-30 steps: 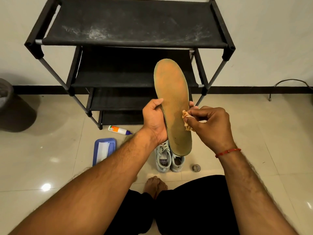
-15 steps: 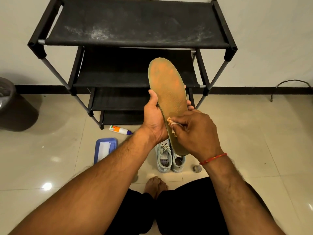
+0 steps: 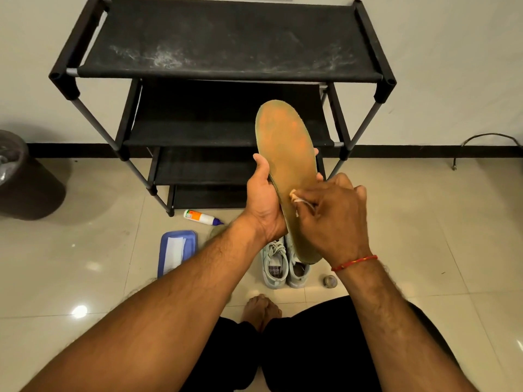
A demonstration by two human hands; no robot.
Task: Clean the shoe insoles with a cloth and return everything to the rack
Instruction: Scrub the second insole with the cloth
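Insole (image 3: 285, 154): left hand (image 3: 263, 199) fingers curled round it; right hand (image 3: 336, 216) fingers pinching cloth (image 3: 297, 198), shifted from its edge onto its face.

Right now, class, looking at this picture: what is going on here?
A person sits on the floor before a black shoe rack. The left hand holds an orange insole upright by its edge, while the right hand pinches a small cloth against the insole's lower half. A pair of pale sneakers, a bottle and a blue tray lie on the floor, not on the rack.
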